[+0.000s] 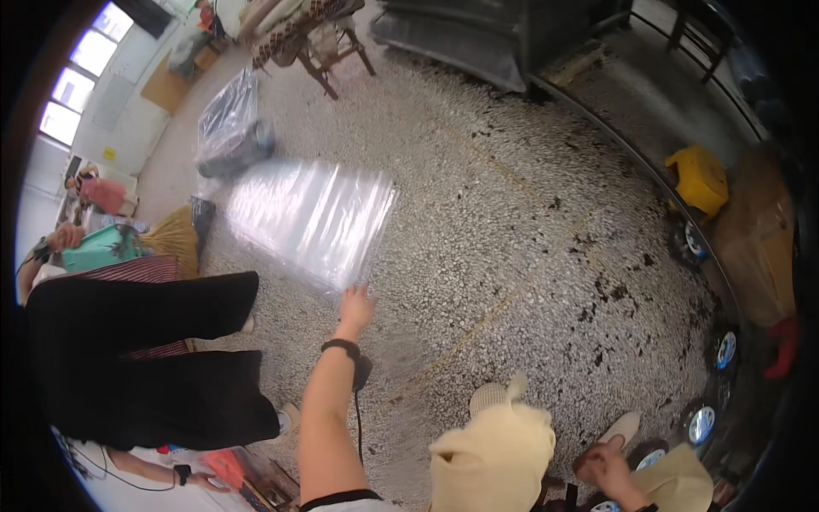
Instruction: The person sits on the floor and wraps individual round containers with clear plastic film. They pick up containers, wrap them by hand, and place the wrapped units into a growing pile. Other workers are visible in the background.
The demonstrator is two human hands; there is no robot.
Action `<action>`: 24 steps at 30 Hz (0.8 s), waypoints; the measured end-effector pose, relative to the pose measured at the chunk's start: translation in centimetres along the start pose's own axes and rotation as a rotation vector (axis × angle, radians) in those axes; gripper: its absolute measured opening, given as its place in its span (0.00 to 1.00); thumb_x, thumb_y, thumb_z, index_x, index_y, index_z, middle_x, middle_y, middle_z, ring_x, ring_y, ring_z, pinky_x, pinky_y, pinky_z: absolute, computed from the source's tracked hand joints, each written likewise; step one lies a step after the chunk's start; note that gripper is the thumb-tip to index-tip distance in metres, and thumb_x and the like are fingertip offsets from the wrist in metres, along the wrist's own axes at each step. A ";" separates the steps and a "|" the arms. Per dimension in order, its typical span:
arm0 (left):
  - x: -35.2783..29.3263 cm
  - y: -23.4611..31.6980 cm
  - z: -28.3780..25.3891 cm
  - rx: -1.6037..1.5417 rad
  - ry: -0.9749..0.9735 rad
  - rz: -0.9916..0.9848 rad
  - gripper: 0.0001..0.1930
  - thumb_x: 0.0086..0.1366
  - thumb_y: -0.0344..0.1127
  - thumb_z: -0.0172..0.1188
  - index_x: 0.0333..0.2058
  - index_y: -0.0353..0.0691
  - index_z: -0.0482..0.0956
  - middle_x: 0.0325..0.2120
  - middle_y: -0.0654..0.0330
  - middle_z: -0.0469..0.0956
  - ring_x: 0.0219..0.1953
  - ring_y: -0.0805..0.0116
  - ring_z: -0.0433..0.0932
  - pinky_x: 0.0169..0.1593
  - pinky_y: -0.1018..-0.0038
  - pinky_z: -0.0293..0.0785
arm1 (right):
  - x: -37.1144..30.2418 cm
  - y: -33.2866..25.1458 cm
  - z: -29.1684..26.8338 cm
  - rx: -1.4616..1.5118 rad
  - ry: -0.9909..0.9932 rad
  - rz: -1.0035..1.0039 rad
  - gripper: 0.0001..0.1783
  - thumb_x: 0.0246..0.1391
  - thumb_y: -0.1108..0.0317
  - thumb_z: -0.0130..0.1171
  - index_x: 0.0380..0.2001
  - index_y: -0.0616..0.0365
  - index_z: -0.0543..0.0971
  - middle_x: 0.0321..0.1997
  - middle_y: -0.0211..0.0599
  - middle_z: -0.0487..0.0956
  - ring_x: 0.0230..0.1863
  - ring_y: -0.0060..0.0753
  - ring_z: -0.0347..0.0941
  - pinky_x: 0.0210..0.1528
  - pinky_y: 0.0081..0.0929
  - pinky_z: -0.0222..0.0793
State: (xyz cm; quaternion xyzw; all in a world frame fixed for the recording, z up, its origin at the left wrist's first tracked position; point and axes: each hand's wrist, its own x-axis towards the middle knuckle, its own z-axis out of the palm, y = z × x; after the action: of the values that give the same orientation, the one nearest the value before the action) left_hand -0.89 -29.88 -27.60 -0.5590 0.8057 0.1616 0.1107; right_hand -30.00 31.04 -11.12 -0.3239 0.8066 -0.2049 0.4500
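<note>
Left grip (357, 309) is at the near corner of the clear sheet (307, 218); from my remote view I cannot tell whether its fingers pinch it. I see the sheet spread on the floor (478, 256). Right grip (610, 469) is well apart, nearer me and right of the sheet, fingers bent; I cannot tell if it holds anything. Left of the sheet is a broom (177, 237); far right of it, a yellow stool (701, 181).
</note>
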 end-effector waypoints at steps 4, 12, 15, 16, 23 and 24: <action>4.7 -1.3 1.0 0.135 0.002 -0.060 0.31 0.63 0.48 0.57 0.64 0.49 0.62 0.66 0.42 0.51 0.69 0.44 0.48 0.67 0.52 0.53 | 0.8 3.0 3.0 -0.034 -0.191 0.175 0.12 0.58 0.66 0.58 0.43 0.59 0.76 0.42 0.50 0.78 0.46 0.50 0.74 0.48 0.41 0.69; 5.5 2.0 11.2 -0.002 0.365 -0.112 0.35 0.67 0.46 0.51 0.66 0.33 0.52 0.69 0.49 0.48 0.71 0.53 0.48 0.69 0.49 0.45 | 4.8 5.8 3.4 0.164 -0.263 0.390 0.13 0.63 0.66 0.53 0.47 0.59 0.74 0.47 0.41 0.76 0.50 0.37 0.70 0.55 0.34 0.66; 2.3 3.6 12.6 -0.194 0.469 -0.128 0.20 0.64 0.38 0.55 0.53 0.36 0.69 0.51 0.46 0.70 0.55 0.47 0.67 0.56 0.55 0.64 | 4.3 9.7 3.7 0.448 -0.128 0.471 0.13 0.63 0.64 0.53 0.47 0.61 0.75 0.45 0.37 0.77 0.47 0.31 0.71 0.52 0.29 0.67; 1.9 3.9 12.8 -0.287 0.437 -0.189 0.16 0.63 0.36 0.56 0.48 0.36 0.73 0.46 0.46 0.74 0.50 0.46 0.71 0.51 0.57 0.67 | 5.0 7.5 2.6 0.371 -0.074 0.457 0.12 0.64 0.65 0.52 0.45 0.60 0.76 0.44 0.35 0.78 0.46 0.30 0.72 0.51 0.28 0.68; 3.7 7.8 5.5 -0.312 0.468 0.211 0.07 0.62 0.35 0.57 0.31 0.36 0.75 0.32 0.47 0.76 0.35 0.44 0.74 0.37 0.54 0.70 | 4.0 1.8 1.9 0.431 -0.045 0.383 0.16 0.64 0.61 0.51 0.47 0.61 0.76 0.43 0.38 0.78 0.47 0.31 0.73 0.50 0.27 0.68; 2.4 11.3 4.7 -0.473 0.185 0.145 0.09 0.65 0.37 0.55 0.33 0.37 0.76 0.32 0.50 0.78 0.34 0.49 0.77 0.35 0.60 0.73 | 3.6 -0.1 2.0 0.423 -0.011 0.380 0.17 0.64 0.60 0.51 0.48 0.62 0.75 0.43 0.39 0.78 0.47 0.32 0.73 0.50 0.27 0.69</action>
State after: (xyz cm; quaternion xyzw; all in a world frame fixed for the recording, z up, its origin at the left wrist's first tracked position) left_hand -12.32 -26.47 -31.28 -0.5224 0.7903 0.3011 -0.1092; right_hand -29.65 28.35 -14.25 -0.0667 0.7897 -0.2788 0.5424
